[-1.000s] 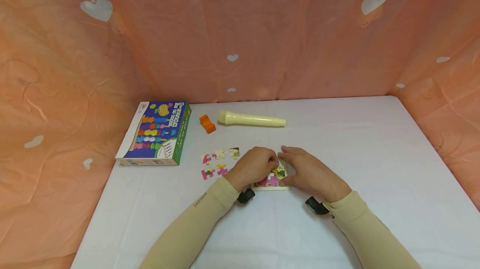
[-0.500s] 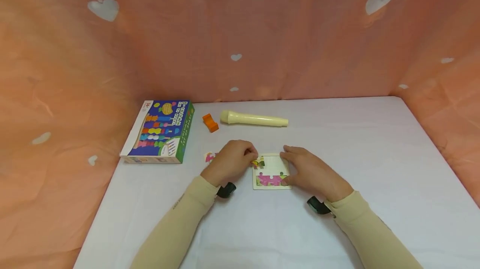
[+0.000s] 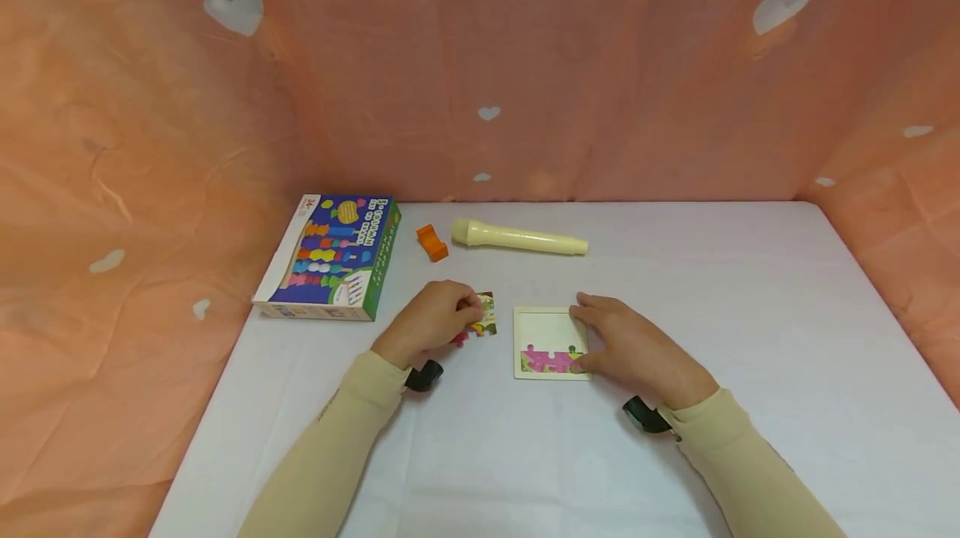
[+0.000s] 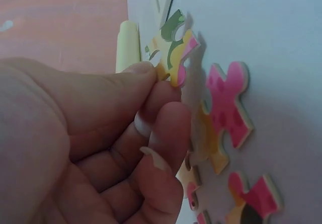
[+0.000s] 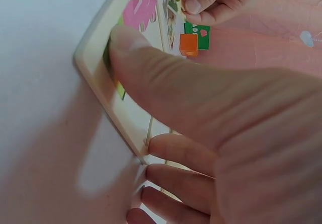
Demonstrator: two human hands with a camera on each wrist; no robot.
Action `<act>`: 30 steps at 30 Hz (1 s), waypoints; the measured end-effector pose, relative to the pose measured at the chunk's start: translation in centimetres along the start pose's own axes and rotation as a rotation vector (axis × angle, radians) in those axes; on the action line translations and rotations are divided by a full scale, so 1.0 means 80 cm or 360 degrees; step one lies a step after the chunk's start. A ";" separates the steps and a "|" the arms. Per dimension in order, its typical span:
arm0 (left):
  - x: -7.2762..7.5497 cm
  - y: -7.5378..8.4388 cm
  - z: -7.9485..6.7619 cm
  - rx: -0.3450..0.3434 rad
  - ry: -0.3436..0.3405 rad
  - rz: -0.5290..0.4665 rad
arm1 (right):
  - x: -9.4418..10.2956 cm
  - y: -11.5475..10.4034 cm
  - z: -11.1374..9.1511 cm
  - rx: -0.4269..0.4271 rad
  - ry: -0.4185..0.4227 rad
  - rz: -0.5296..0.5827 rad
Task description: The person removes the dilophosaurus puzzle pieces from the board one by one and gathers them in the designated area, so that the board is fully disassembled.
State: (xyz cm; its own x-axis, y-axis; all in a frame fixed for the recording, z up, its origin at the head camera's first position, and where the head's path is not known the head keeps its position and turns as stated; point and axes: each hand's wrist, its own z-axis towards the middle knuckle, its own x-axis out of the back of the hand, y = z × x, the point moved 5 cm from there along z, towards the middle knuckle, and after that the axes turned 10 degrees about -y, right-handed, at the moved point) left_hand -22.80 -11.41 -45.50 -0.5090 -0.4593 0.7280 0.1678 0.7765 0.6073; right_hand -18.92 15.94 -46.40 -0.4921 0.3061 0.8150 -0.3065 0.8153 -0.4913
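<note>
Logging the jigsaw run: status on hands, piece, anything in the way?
Left hand pinching jigsaw piece. Right hand resting on puzzle tray. Right thumb partly covers tray's near row; loose pieces beside left hand.

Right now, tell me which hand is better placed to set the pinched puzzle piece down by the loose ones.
Probably the left hand: it pinches the piece close to the loose pieces. The right hand rests on the puzzle tray, farther from them.
</note>
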 end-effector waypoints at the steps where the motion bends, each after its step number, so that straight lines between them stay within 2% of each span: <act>1: -0.001 0.001 0.001 0.0001 -0.0003 0.0000 | 0.000 0.000 -0.001 0.0003 0.0002 0.0004; 12: -0.001 0.002 0.001 -0.0001 0.0029 0.0019 | 0.004 0.001 -0.004 0.0003 -0.0033 -0.0004; 16: -0.002 0.009 0.001 -0.0022 0.0042 0.0020 | 0.007 0.001 -0.005 -0.0002 -0.0041 -0.0008; 20: -0.015 0.026 0.002 -0.0091 0.0000 0.0055 | 0.007 -0.003 -0.003 0.0030 0.0027 -0.0024; 26: -0.045 0.054 0.000 -0.0260 -0.0116 0.0119 | 0.001 -0.014 0.003 0.0096 0.0117 -0.0016; 30: -0.058 0.064 -0.001 -0.0281 -0.0178 0.0174 | -0.004 -0.017 0.003 0.0096 0.0128 -0.0056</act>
State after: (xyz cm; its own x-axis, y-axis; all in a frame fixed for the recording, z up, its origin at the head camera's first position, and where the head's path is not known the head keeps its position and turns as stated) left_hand -19.54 -5.33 -45.76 -0.5684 -0.3182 0.7587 0.3672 0.7271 0.5801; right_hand -18.54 14.62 -46.02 -0.4136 0.3182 0.8531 -0.3721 0.7960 -0.4774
